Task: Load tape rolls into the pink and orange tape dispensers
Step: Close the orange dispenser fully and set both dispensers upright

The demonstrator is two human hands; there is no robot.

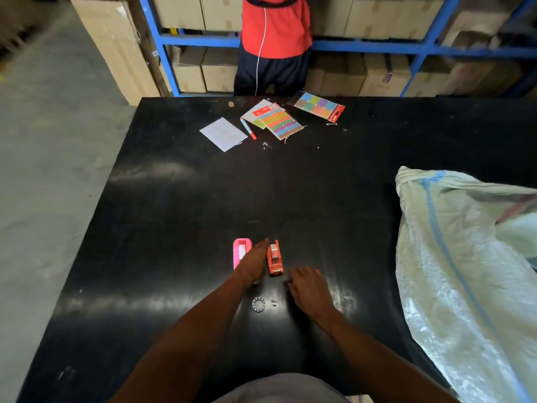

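Observation:
A pink tape dispenser (240, 253) and an orange tape dispenser (275, 258) stand side by side on the black table (180, 228), each with a pale roll showing inside. My left hand (253, 264) lies flat between them, fingers pointing away, touching the orange one's left side and covering part of the pink one. My right hand (308, 289) rests palm down just right of the orange dispenser's near end, fingers spread, holding nothing. A small dark ring (258, 304) and a tiny dark piece (274, 301) lie on the table between my wrists.
A large white woven sack (465, 257) covers the table's right side. At the far edge lie a white paper (223, 133), a pen (248, 128) and two packs of coloured sticky notes (280, 123). A person in a red shirt (276, 27) stands beyond, before blue shelving with cartons.

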